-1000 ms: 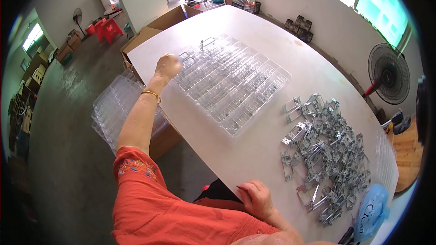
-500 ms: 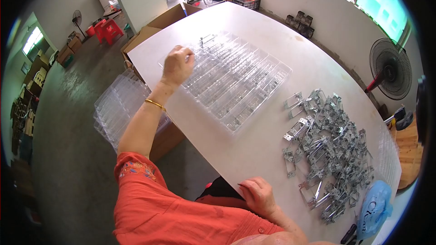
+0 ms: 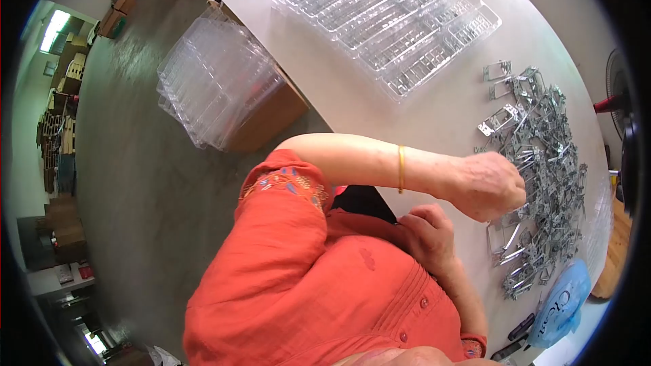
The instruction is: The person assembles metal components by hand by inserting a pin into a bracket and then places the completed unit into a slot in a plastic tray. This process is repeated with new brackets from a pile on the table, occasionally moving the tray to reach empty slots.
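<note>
Curled fingers close my left hand (image 3: 489, 186), with a gold bracelet behind its wrist, at the left side of a heap of metal brackets (image 3: 553, 146). Its fingertips are hidden, so anything in them cannot be made out. My right hand (image 3: 428, 234) is closed at the table's near edge, close to the red shirt, and its fingertips show too little to tell what they hold. Clear plastic trays (image 3: 420, 44) with compartments lie farther up the table, with metal parts showing in them.
More clear trays (image 3: 217, 71) are stacked over a cardboard box (image 3: 268, 118) beside the white table (image 3: 325, 74). A blue plastic bag (image 3: 561, 305) and dark-handled tools (image 3: 522, 327) lie at the lower right. A fan stands beyond the right edge.
My left hand has moved from the clear trays to the bracket heap, its arm now crossing in front of the body. The view has tilted downward. My right hand remains near the table edge.
</note>
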The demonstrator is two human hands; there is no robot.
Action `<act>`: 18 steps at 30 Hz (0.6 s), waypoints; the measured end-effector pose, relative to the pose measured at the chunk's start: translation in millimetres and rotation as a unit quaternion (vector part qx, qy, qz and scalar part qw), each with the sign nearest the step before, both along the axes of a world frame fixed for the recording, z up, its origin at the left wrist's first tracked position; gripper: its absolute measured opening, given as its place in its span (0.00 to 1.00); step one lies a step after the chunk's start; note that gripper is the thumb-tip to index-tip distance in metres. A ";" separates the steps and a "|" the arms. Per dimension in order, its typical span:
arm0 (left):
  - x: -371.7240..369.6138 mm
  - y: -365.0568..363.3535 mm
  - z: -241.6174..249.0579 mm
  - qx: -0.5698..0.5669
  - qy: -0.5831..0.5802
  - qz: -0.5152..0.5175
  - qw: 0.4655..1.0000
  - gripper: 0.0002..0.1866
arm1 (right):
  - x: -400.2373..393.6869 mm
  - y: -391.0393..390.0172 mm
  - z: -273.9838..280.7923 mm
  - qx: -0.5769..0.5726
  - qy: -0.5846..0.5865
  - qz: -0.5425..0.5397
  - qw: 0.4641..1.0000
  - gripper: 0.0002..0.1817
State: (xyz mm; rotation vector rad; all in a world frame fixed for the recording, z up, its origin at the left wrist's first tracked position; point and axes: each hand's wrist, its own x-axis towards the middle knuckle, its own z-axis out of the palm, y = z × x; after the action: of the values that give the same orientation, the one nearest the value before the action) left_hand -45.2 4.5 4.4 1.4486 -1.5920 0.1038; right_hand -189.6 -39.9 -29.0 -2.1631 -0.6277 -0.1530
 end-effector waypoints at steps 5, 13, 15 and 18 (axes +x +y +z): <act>-2.3 -33.1 -22.5 0.098 0.001 0.038 0.994 0.06 | -12.8 -25.9 0.4 -0.015 -0.027 -0.043 0.999 0.13; 24.7 -26.2 -45.6 -0.070 0.132 0.150 0.977 0.04 | -6.5 -41.5 -13.4 0.067 -0.009 -0.124 0.990 0.15; 28.9 -24.8 -45.3 -0.074 0.124 0.172 0.974 0.05 | -7.0 -44.6 -14.6 0.068 -0.002 -0.112 0.991 0.15; 34.5 -25.6 -44.3 -0.109 0.109 0.194 0.969 0.05 | -6.4 -47.1 -13.7 0.094 0.028 -0.101 0.990 0.15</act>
State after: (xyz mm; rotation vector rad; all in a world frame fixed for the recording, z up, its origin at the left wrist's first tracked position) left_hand -10.7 -21.1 -40.0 1.5213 -1.0714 0.3246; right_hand -196.1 -87.0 -42.8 -2.0358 -0.3470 -0.2491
